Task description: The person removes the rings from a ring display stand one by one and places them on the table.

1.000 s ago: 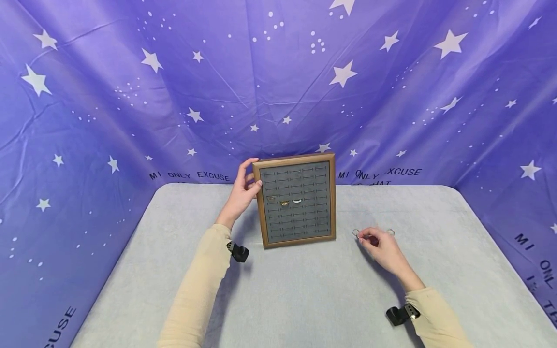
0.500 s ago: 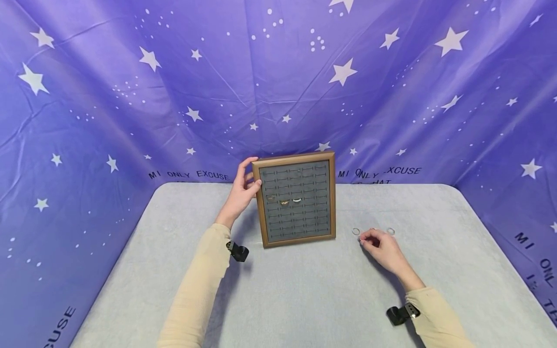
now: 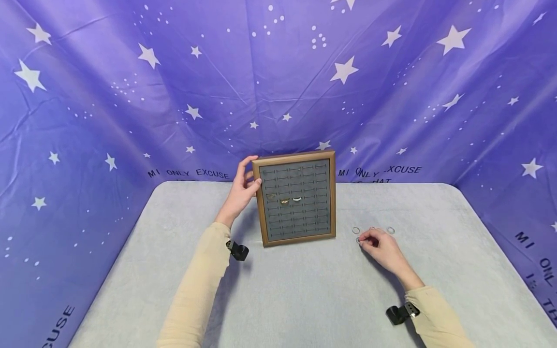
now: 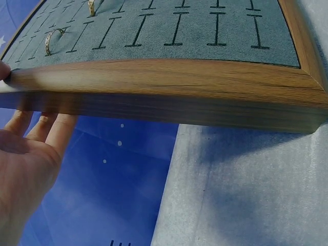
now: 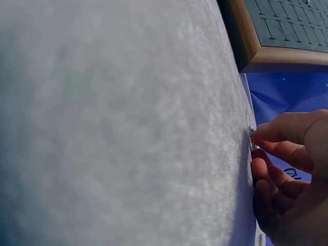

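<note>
My left hand grips the left side of a wood-framed ring display board, thumb at the front edge and fingers behind. The board stands tilted back on the table, its grey slotted face toward me. A gold ring, a white-looking ring and a thin ring sit in its slots. To the right, my right hand is low over the table. Its thumb and forefinger pinch a small silvery ring at the tabletop; the other fingers are curled.
Beyond the right fingertips lies a loose ring, with another ring farther right and one partly hidden behind the hand. A grey cloth-like tabletop lies under everything. A purple star-printed curtain hangs around its back and sides.
My right fingertips have drawn slightly toward me, away from the far loose ring, and the pinched ring shows more clearly. The left hand and board stay in place.
</note>
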Available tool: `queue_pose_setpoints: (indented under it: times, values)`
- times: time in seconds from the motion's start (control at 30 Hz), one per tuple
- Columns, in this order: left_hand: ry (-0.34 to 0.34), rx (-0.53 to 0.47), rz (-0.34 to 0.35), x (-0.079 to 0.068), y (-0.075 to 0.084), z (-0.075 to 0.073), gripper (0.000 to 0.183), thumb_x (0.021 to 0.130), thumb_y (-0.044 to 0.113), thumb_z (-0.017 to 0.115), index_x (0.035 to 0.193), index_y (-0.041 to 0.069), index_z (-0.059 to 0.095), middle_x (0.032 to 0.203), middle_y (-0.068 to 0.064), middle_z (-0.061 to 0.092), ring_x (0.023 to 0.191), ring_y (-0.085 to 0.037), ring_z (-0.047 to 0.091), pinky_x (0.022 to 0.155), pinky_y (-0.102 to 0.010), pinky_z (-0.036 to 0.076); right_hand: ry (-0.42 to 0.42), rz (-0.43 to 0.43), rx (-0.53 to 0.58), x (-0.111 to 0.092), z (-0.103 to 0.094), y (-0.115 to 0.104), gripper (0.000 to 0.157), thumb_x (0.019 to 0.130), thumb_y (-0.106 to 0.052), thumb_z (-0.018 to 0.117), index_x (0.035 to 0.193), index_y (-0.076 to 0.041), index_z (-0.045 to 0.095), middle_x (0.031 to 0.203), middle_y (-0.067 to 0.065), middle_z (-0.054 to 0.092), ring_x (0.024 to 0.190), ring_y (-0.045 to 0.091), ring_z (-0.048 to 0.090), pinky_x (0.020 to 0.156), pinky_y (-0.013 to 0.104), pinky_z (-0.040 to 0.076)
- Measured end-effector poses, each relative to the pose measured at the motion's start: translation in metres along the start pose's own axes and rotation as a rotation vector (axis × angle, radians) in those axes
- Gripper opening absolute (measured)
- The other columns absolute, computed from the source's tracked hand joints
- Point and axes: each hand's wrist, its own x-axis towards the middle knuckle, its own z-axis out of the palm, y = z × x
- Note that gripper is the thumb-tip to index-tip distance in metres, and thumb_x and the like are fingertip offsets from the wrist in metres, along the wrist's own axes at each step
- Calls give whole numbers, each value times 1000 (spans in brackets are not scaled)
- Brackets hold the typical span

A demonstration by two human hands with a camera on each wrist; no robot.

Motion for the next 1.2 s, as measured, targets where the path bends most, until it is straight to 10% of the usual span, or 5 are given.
queue_pose_setpoints:
  times: [0.77, 1.2]
  values:
    - [11, -19, 7, 6, -17, -5, 59, 94, -12, 45, 146, 12, 28, 124, -30, 53, 91, -22, 63, 65, -30, 56, -39, -23, 51, -6, 0, 0, 8, 77, 1, 69, 84, -3, 67, 79, 2, 55, 70, 13, 48, 60, 25, 40]
    - [22, 8, 30, 6, -26, -6, 60, 94, -10, 46, 145, 19, 32, 122, -25, 55, 90, -20, 64, 65, -32, 56, -103, 100, 55, -7, -5, -14, 14, 83, -3, 73, 96, -2, 67, 83, 2, 58, 74, 14, 52, 67, 26, 47]
